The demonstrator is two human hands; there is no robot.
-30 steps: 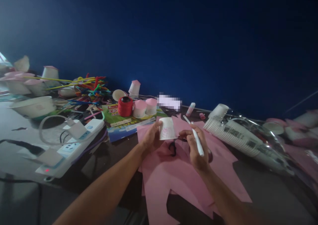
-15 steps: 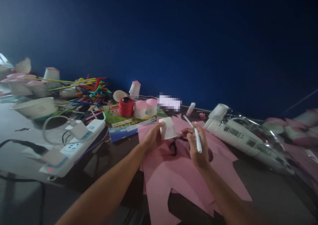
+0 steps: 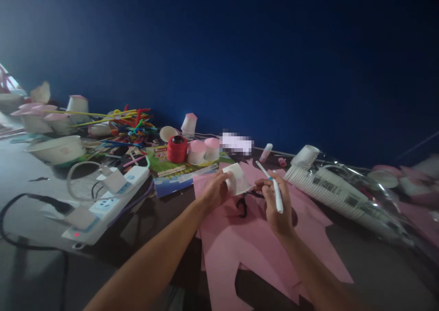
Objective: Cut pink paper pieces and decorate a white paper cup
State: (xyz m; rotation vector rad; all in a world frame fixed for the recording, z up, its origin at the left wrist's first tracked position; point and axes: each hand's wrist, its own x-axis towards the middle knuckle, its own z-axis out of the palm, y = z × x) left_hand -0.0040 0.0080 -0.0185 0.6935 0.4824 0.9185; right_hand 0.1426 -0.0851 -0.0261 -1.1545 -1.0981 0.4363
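Note:
My left hand (image 3: 215, 193) grips a small white paper cup (image 3: 236, 179), tilted over the pink paper. Its fingers wrap the cup's left side, and some fingertips are hidden behind it. In my right hand (image 3: 279, 217) is a white pen (image 3: 277, 196), slanting up to the left, its upper end close to the cup but apart from it. Beneath both hands lie cut sheets of pink paper (image 3: 226, 247). The black handle of what looks like scissors (image 3: 242, 207) rests on the sheets between my hands.
Left stands a power strip (image 3: 106, 206) with plugs and cables, near a white bowl (image 3: 56, 150) and pipe cleaners (image 3: 137, 126). Behind are red string (image 3: 177, 149), pink-topped cups (image 3: 196, 152) and a glue stick (image 3: 266, 152). Bagged cups (image 3: 332, 187) lie right.
The cup in my left hand has tipped a little further to the left. The whole scene has shifted slightly rightward in view. Both hands keep their hold.

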